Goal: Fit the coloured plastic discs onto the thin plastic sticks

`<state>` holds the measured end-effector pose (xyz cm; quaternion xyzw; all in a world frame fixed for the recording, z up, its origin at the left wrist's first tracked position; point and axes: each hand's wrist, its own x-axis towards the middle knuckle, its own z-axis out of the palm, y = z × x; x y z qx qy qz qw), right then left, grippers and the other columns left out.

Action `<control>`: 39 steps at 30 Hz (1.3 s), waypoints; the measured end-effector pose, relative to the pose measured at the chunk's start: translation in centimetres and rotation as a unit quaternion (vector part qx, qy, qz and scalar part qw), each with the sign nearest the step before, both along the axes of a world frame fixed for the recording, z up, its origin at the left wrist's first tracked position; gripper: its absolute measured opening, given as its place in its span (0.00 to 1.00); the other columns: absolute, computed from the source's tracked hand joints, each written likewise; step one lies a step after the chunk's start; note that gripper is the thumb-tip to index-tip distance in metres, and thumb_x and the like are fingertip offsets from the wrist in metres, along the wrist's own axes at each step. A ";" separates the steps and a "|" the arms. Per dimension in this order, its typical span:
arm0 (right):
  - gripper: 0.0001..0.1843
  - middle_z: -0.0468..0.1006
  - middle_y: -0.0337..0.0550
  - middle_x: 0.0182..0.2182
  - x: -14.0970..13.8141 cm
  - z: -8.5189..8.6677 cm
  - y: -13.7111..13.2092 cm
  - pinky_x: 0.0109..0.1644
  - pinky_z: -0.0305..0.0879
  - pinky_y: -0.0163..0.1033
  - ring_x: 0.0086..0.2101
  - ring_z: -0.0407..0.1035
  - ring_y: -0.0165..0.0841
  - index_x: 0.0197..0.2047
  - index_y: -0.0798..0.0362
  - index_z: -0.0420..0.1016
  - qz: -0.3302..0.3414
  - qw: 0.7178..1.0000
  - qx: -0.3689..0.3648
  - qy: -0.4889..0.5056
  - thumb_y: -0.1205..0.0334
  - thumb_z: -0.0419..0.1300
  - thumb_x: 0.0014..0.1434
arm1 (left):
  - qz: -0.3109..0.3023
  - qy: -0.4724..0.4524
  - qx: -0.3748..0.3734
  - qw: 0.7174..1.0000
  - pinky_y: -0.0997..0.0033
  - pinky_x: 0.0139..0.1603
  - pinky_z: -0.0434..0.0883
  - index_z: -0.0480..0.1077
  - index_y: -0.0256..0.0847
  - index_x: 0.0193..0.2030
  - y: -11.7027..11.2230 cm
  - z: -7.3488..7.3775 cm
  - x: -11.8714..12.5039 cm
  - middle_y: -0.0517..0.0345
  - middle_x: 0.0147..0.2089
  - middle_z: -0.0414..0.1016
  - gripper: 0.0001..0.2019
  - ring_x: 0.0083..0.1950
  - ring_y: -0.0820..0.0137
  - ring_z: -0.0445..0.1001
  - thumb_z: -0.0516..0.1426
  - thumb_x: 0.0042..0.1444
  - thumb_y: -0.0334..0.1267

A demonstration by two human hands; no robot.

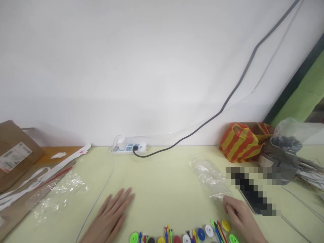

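Observation:
My left hand (pixel 110 216) lies palm down on the pale green tabletop, fingers stretched out and holding nothing. At the right, my right hand (pixel 239 216) is curled into a loose fist on the table. Whatever its fingers may hold is hidden. Between and below the hands runs a row of small plastic pieces, cut off by the bottom edge. Among them are a blue disc (pixel 201 234), a white disc (pixel 209 231), a yellow disc (pixel 226 225), a green disc (pixel 134 237) and several coloured arrow-shaped pieces (pixel 217 231). The yellow disc is close to my right hand.
A clear plastic bag (pixel 210 177) and a pixelated phone-like object (pixel 253 192) lie right. Behind them stand a striped bag (pixel 240 143) and a grey bag (pixel 280 158). A power strip (pixel 130 145) sits by the wall; a cardboard box (pixel 19 155) is left, near crinkled film (pixel 68 184).

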<state>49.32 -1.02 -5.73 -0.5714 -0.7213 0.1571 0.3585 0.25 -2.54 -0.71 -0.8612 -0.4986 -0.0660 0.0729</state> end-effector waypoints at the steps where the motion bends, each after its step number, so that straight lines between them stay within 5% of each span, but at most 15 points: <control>1: 0.14 0.65 0.39 0.20 -0.1 0.1 0.0 0.29 0.56 0.36 0.23 0.61 0.33 0.23 0.50 0.58 -0.001 1.000 0.001 0.000 0.63 0.47 0.62 | 0.001 0.003 -0.004 1.000 0.57 0.70 0.64 0.37 0.60 0.76 -0.1 0.0 0.0 0.65 0.75 0.50 0.31 0.73 0.62 0.59 0.47 0.71 0.45; 17: 0.15 0.67 0.39 0.21 0.2 0.4 0.2 0.31 0.57 0.36 0.25 0.64 0.35 0.25 0.51 0.63 0.014 1.000 0.014 -0.023 0.65 0.45 0.62 | 0.002 -0.022 0.012 1.000 0.57 0.71 0.62 0.44 0.60 0.75 0.3 -0.8 -0.2 0.65 0.75 0.53 0.28 0.72 0.62 0.60 0.46 0.71 0.45; 28: 0.16 0.68 0.39 0.21 0.3 -1.0 0.4 0.29 0.58 0.35 0.23 0.64 0.34 0.26 0.50 0.64 0.025 0.999 0.013 -0.027 0.64 0.45 0.65 | -0.004 -0.007 0.014 1.000 0.61 0.71 0.63 0.39 0.59 0.76 0.4 -0.4 -0.5 0.66 0.74 0.52 0.32 0.73 0.64 0.60 0.49 0.70 0.46; 39: 0.13 0.68 0.39 0.19 0.2 0.7 0.8 0.30 0.55 0.36 0.23 0.63 0.35 0.23 0.52 0.66 -0.006 1.000 0.004 0.002 0.62 0.46 0.56 | 0.021 -0.044 -0.036 0.998 0.52 0.74 0.55 0.45 0.62 0.75 0.5 -1.2 -0.3 0.67 0.75 0.51 0.26 0.75 0.61 0.55 0.42 0.72 0.47</control>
